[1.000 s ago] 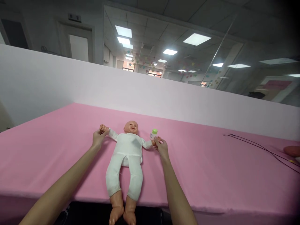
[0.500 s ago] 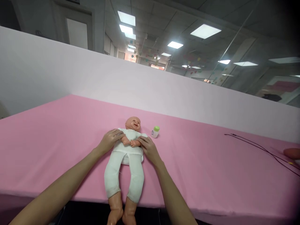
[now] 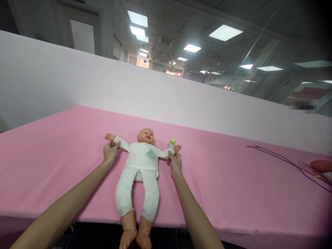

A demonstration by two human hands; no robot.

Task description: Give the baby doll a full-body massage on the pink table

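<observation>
The doll (image 3: 142,160), lying on its back on the worktop (image 3: 220,183) with its feet over the near edge, had its arms folded inward half a second ago; now they are spread wide, so the movement seems to be at its outward stage. The left hand (image 3: 110,154) has its fingers closed on one sleeve (image 3: 123,143), and the right hand (image 3: 175,165) pinches the other, near the bottle (image 3: 172,141).
</observation>
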